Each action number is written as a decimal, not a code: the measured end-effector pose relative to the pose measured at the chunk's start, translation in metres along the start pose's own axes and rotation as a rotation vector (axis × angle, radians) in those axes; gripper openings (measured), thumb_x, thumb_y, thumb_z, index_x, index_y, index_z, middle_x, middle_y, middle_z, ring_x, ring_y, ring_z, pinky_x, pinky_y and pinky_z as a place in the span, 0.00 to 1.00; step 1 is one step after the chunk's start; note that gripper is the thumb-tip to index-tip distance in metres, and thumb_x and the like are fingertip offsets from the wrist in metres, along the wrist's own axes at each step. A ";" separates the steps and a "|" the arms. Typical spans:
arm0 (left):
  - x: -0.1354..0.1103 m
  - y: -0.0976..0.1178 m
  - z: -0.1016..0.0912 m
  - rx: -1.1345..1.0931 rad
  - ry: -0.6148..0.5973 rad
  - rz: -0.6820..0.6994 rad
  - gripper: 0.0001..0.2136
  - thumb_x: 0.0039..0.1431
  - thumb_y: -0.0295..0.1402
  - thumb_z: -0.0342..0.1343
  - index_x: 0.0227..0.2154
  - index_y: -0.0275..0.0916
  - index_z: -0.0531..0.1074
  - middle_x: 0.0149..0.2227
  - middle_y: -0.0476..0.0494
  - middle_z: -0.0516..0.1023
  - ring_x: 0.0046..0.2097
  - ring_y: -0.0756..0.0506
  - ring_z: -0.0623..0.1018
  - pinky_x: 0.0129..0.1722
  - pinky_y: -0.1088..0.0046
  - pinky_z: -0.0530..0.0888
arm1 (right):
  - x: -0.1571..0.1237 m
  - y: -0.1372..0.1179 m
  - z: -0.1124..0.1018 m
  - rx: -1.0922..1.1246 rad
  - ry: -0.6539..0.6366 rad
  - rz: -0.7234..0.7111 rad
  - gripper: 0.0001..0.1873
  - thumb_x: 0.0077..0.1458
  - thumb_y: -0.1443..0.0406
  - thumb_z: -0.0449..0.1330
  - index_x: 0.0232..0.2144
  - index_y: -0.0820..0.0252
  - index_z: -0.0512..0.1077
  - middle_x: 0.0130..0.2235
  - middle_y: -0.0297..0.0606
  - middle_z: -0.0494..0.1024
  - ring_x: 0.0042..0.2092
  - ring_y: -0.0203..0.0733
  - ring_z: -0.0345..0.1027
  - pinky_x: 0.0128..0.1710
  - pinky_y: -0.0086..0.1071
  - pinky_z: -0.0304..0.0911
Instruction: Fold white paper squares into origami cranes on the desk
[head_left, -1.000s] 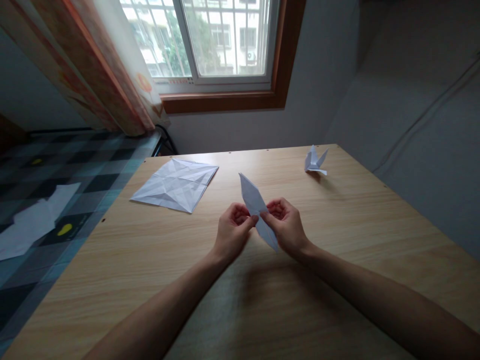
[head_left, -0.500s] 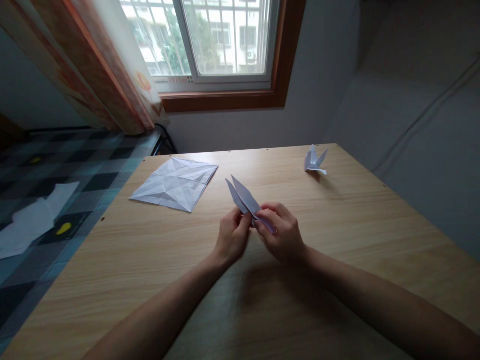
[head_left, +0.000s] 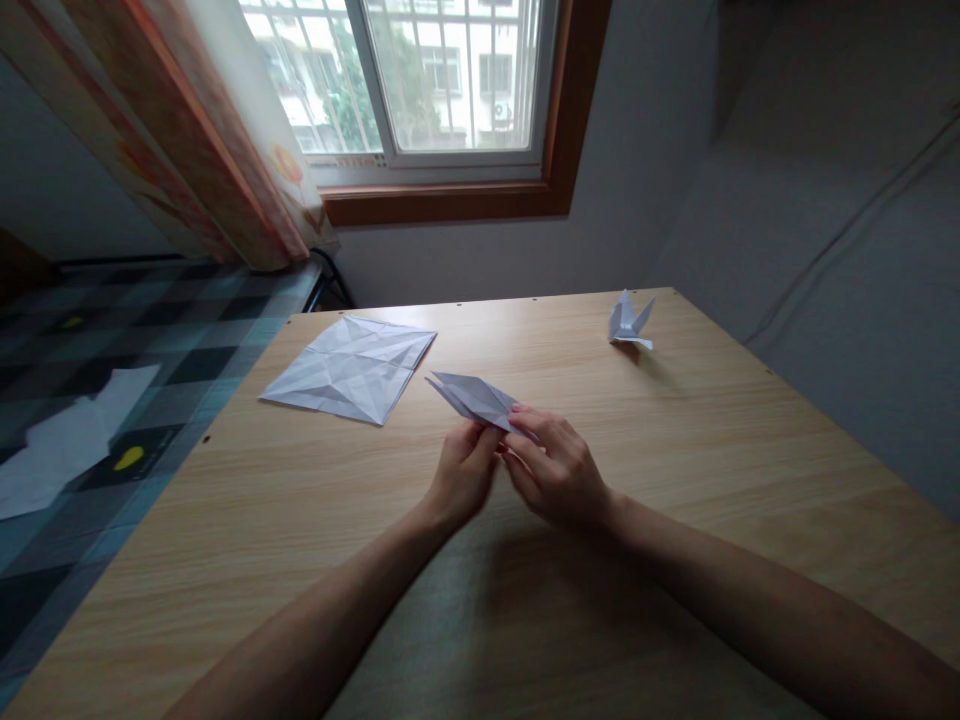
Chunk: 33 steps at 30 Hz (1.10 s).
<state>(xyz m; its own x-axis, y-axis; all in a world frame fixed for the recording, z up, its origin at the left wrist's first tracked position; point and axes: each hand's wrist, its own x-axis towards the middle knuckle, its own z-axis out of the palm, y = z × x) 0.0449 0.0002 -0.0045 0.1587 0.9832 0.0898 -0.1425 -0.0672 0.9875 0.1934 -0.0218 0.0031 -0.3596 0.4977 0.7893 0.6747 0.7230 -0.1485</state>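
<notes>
Between my two hands, over the middle of the table, is a piece of folded white paper (head_left: 472, 393) with pointed layers toward the left. My left hand (head_left: 463, 470) pinches its lower edge from below. Closed on its right end is my right hand (head_left: 559, 465), with fingers lying along the paper's face. The fingertips partly hide the paper's lower right part. Beyond my left hand lies a creased sheet of white paper (head_left: 349, 365), opened out nearly flat. Farther off, near the back right corner, stands a folded paper crane (head_left: 628, 320).
The wooden table (head_left: 300, 520) ends at its back edge below a window (head_left: 450, 80). To the left is a bed with a checked cover (head_left: 180, 400), holding white paper pieces (head_left: 67, 440). A curtain (head_left: 195, 130) hangs at the upper left.
The folded paper has turned in my hands: its points tipped left and lower, and its broad face now shows. My right fingers shifted along it. The other papers stayed in place.
</notes>
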 end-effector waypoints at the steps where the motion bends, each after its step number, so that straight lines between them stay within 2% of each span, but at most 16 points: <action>1: 0.001 0.002 0.000 -0.003 -0.034 0.007 0.13 0.56 0.42 0.58 0.35 0.35 0.78 0.34 0.43 0.81 0.39 0.43 0.78 0.39 0.70 0.73 | -0.001 0.000 0.001 0.024 0.008 0.020 0.09 0.58 0.71 0.56 0.40 0.58 0.72 0.45 0.46 0.77 0.52 0.49 0.71 0.51 0.44 0.69; 3: 0.001 0.004 -0.002 0.026 -0.072 0.020 0.12 0.57 0.40 0.57 0.34 0.35 0.78 0.32 0.44 0.80 0.37 0.44 0.78 0.38 0.71 0.73 | -0.002 0.001 0.002 0.090 0.029 0.072 0.10 0.58 0.71 0.56 0.42 0.57 0.71 0.46 0.46 0.77 0.51 0.48 0.72 0.50 0.43 0.70; 8: 0.002 0.004 -0.005 0.111 -0.059 0.026 0.10 0.55 0.36 0.57 0.27 0.34 0.78 0.27 0.45 0.79 0.32 0.47 0.76 0.36 0.72 0.71 | -0.002 0.003 0.002 0.184 0.075 0.146 0.15 0.58 0.72 0.55 0.47 0.56 0.68 0.42 0.44 0.78 0.47 0.47 0.73 0.47 0.43 0.71; 12: 0.002 0.001 -0.005 0.070 -0.092 0.002 0.09 0.54 0.35 0.58 0.26 0.34 0.78 0.26 0.45 0.79 0.31 0.47 0.75 0.34 0.72 0.71 | 0.000 0.003 0.000 0.185 0.074 0.175 0.13 0.59 0.72 0.55 0.46 0.56 0.69 0.40 0.43 0.78 0.42 0.46 0.72 0.43 0.42 0.71; 18: -0.001 0.011 -0.001 0.065 -0.076 0.011 0.10 0.53 0.37 0.61 0.28 0.34 0.79 0.28 0.44 0.80 0.32 0.46 0.76 0.35 0.72 0.72 | 0.000 0.002 -0.001 0.257 0.088 0.233 0.11 0.59 0.72 0.54 0.43 0.57 0.71 0.39 0.41 0.80 0.40 0.45 0.73 0.42 0.40 0.70; 23: -0.003 0.011 -0.001 0.011 -0.100 -0.032 0.14 0.53 0.41 0.62 0.33 0.34 0.80 0.33 0.41 0.82 0.37 0.43 0.79 0.40 0.69 0.74 | 0.004 -0.003 -0.002 0.427 0.109 0.523 0.06 0.59 0.66 0.58 0.39 0.55 0.72 0.34 0.36 0.79 0.34 0.41 0.73 0.35 0.34 0.69; 27: -0.002 0.007 -0.003 0.014 -0.095 -0.015 0.14 0.54 0.42 0.61 0.35 0.34 0.80 0.34 0.42 0.82 0.37 0.44 0.78 0.41 0.69 0.73 | 0.006 -0.003 -0.002 0.610 0.082 0.746 0.07 0.56 0.63 0.61 0.39 0.56 0.71 0.27 0.31 0.73 0.27 0.36 0.67 0.27 0.29 0.63; 30: -0.001 0.005 -0.004 0.025 -0.083 -0.009 0.14 0.54 0.43 0.62 0.32 0.34 0.79 0.32 0.43 0.81 0.35 0.45 0.77 0.38 0.70 0.73 | 0.004 0.001 0.001 0.699 0.079 0.828 0.10 0.54 0.60 0.63 0.39 0.57 0.71 0.26 0.29 0.69 0.26 0.34 0.63 0.25 0.28 0.61; 33: 0.000 0.002 -0.004 -0.015 -0.128 -0.040 0.16 0.53 0.44 0.62 0.30 0.33 0.77 0.29 0.44 0.79 0.32 0.45 0.76 0.35 0.70 0.72 | 0.002 0.005 0.003 0.773 0.070 0.874 0.11 0.53 0.58 0.64 0.37 0.57 0.72 0.27 0.30 0.70 0.26 0.35 0.64 0.25 0.28 0.61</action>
<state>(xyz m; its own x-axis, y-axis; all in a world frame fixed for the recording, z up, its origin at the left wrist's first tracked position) 0.0408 0.0003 -0.0032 0.2882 0.9552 0.0671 -0.1481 -0.0248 0.9887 0.1940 -0.0156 0.0016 0.0852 0.9601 0.2665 0.0943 0.2585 -0.9614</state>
